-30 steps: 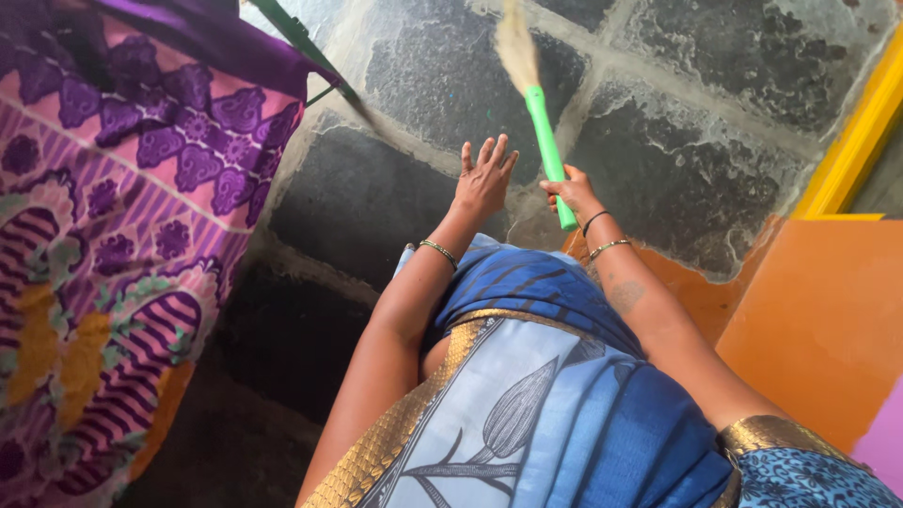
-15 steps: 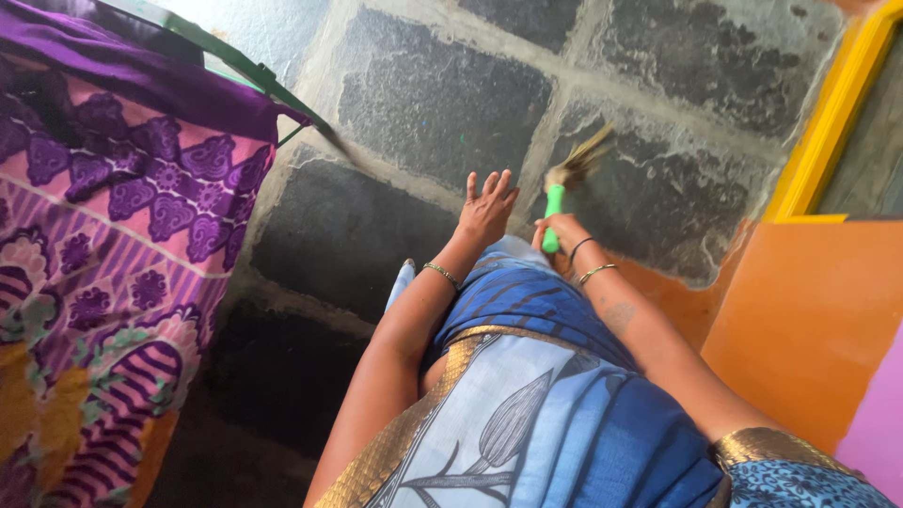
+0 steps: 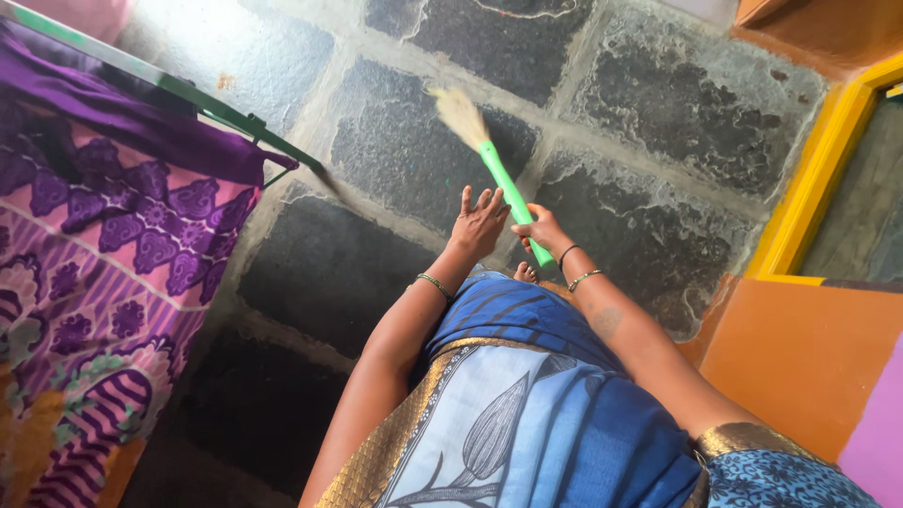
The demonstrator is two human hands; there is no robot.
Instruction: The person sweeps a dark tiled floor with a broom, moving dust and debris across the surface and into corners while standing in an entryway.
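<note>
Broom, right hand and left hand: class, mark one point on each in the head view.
broom (image 3: pixel 501 179), head view, on the green handle.
right hand (image 3: pixel 540 230), head view, on the knuckles gripping the handle.
left hand (image 3: pixel 480 224), head view, on its back, fingers spread.

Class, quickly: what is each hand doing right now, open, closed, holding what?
Left hand: open, fingers spread, holding nothing, beside the broom.
Right hand: closed around the broom's green handle.
</note>
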